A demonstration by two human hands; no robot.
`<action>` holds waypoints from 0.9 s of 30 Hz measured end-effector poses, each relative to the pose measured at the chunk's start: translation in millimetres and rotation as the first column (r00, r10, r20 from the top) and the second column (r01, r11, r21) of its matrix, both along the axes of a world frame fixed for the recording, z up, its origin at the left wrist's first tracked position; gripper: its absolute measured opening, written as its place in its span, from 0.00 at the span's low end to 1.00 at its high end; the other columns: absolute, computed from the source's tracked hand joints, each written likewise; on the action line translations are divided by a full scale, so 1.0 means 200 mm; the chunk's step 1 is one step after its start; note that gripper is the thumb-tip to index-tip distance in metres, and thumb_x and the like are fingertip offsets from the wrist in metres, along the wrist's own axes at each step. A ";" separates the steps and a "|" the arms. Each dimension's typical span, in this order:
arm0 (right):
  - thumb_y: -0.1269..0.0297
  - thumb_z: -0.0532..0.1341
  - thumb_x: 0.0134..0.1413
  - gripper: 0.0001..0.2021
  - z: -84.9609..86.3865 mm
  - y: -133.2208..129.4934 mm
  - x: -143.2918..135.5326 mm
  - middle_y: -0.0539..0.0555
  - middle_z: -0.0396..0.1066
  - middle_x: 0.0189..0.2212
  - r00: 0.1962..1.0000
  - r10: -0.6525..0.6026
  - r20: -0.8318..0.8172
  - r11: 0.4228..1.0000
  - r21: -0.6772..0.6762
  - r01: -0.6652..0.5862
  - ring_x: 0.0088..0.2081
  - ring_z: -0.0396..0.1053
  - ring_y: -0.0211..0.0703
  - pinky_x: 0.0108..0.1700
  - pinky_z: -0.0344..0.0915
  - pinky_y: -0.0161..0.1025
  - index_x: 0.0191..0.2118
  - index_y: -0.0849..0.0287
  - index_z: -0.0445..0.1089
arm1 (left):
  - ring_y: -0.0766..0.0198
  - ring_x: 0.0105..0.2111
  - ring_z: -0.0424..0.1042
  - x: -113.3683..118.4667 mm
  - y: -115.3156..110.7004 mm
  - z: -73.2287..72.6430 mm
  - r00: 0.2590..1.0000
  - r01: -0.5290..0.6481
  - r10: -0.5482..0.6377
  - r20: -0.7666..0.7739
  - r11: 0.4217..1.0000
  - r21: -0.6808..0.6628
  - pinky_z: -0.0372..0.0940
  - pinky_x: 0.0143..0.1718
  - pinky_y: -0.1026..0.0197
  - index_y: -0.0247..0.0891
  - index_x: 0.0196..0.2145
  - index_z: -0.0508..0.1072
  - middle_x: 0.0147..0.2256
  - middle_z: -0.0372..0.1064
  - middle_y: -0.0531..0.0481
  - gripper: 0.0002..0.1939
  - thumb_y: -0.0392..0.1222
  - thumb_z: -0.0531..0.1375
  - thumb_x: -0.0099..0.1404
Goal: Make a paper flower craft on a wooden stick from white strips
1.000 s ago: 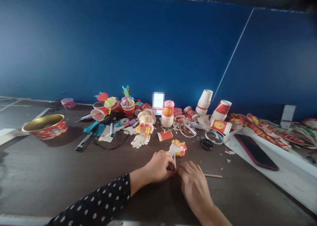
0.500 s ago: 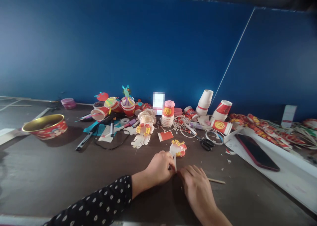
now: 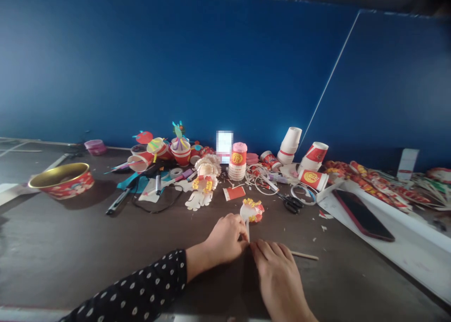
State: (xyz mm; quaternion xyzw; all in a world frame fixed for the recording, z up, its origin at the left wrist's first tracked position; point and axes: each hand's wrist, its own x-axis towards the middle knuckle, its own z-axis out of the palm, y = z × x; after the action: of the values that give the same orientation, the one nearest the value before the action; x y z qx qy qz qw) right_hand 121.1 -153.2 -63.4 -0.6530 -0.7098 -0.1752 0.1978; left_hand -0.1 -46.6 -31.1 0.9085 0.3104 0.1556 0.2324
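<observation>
My left hand (image 3: 227,237) is closed in a pinch on a narrow white paper strip (image 3: 247,230). The strip runs up to a ruffled paper cutout (image 3: 252,211) in white, red and yellow, which lies on the table just beyond my fingers. Beside it, my right hand (image 3: 276,270) is closed with its fingers together and pointing down. Its fingertips meet the strip's lower end; what they grip there is hidden. A thin wooden stick (image 3: 306,255) pokes out to the right from behind my right hand.
Black scissors (image 3: 291,203) and a red paper piece (image 3: 234,193) lie beyond my hands. Paper cups (image 3: 289,145), cut paper and markers line the back. A phone (image 3: 362,215) rests in a white tray (image 3: 416,261) at right; a gold-lined bowl (image 3: 63,181) stands left.
My right hand has shifted slightly left, closer to my left fingertips at the strip's end. My left hand keeps its pinch. The whole view has drifted a little.
</observation>
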 end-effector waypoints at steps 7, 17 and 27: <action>0.81 0.53 0.48 0.14 0.02 0.01 -0.02 0.50 0.71 0.33 1.000 0.002 0.011 1.000 -0.012 -0.001 0.35 0.65 0.41 0.43 0.52 0.40 0.34 0.56 0.69 | 0.60 0.34 0.66 0.00 -0.01 0.01 1.000 -0.013 0.013 -0.013 1.000 0.006 0.60 0.36 0.62 0.37 0.24 0.76 0.32 0.69 0.48 0.08 0.33 0.56 0.51; 0.81 0.53 0.47 0.14 0.03 0.03 -0.01 0.51 0.71 0.35 0.999 -0.009 0.031 1.000 -0.020 0.009 0.37 0.65 0.41 0.41 0.53 0.39 0.34 0.57 0.70 | 0.61 0.32 0.67 0.01 0.00 -0.01 0.996 -0.084 0.084 -0.010 0.996 -0.037 0.60 0.35 0.63 0.36 0.24 0.75 0.29 0.70 0.48 0.07 0.35 0.56 0.52; 0.80 0.54 0.49 0.15 0.03 0.05 -0.04 0.53 0.71 0.35 0.996 -0.073 0.056 0.993 -0.093 0.078 0.38 0.64 0.44 0.39 0.56 0.40 0.40 0.59 0.70 | 0.64 0.30 0.67 -0.01 0.05 -0.02 0.992 -0.105 0.110 0.060 0.992 -0.070 0.60 0.32 0.66 0.35 0.28 0.73 0.30 0.69 0.49 0.09 0.31 0.53 0.54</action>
State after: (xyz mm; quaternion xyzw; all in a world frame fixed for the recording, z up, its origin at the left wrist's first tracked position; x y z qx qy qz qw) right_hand 113.3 -143.2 -56.9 -0.6833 -0.6969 -0.1658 0.1410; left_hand -3.0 -37.6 -35.8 0.8768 0.3564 0.1864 0.2637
